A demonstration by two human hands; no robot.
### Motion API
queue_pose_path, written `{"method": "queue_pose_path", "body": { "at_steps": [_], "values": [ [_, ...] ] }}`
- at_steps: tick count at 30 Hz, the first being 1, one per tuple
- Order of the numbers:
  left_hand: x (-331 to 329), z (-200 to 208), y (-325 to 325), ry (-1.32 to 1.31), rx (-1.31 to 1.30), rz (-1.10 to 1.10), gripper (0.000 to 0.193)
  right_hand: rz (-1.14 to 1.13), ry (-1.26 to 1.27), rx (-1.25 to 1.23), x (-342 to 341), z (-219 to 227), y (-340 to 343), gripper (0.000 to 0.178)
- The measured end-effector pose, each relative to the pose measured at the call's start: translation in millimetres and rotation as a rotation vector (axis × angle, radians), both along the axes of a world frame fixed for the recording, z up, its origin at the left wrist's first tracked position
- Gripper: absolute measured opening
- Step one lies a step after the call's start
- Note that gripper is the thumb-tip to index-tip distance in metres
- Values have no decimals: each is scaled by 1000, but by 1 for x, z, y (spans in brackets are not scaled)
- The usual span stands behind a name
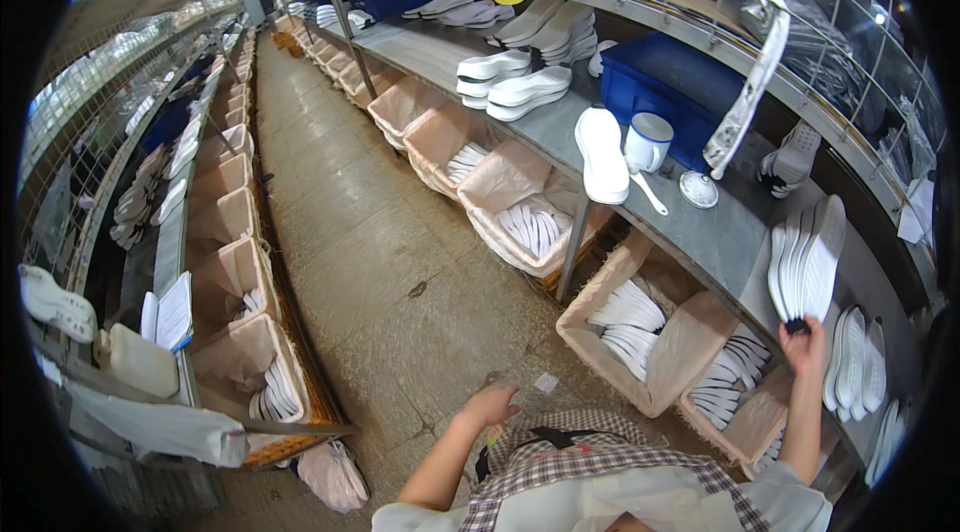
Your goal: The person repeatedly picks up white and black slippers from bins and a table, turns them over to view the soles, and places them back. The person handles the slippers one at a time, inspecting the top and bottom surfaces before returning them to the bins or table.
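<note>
My right hand [803, 347] reaches to the shelf on the right, its fingers closed at the dark lower end of a bundle of white shoe soles [808, 257]. The soles stand layered and lean at a tilt on the grey shelf top; exactly how my fingertips grip is partly hidden. More white soles [855, 362] stand on the shelf beside that hand. My left hand [490, 406] hangs over the floor in front of my checked apron [620, 442], fingers loosely stretched with nothing in them.
Cloth-lined baskets [620, 307] holding white soles line the space under the shelf. On the shelf stand a blue bin [665, 82], an enamel mug [648, 140], its lid [698, 189] and stacked soles [530, 92]. An aisle floor [370, 222] runs left toward another basket row [225, 282].
</note>
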State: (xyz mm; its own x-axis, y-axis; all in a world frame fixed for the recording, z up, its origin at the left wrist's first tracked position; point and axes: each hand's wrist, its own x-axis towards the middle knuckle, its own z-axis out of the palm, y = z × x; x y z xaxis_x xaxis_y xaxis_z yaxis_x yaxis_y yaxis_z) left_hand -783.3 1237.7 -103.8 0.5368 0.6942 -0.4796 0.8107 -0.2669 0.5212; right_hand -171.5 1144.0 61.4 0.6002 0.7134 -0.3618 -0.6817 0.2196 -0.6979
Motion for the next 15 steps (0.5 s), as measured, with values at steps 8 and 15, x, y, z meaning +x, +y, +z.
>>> {"method": "queue_pose_path", "body": {
  "at_steps": [8, 15],
  "values": [
    [53, 118, 64, -801, -70, -113, 62, 233, 95, 83, -273, 31, -65, 67],
    [87, 158, 44, -1218, -483, 482, 86, 636, -201, -63, -372, 28, -1, 75]
  ]
}}
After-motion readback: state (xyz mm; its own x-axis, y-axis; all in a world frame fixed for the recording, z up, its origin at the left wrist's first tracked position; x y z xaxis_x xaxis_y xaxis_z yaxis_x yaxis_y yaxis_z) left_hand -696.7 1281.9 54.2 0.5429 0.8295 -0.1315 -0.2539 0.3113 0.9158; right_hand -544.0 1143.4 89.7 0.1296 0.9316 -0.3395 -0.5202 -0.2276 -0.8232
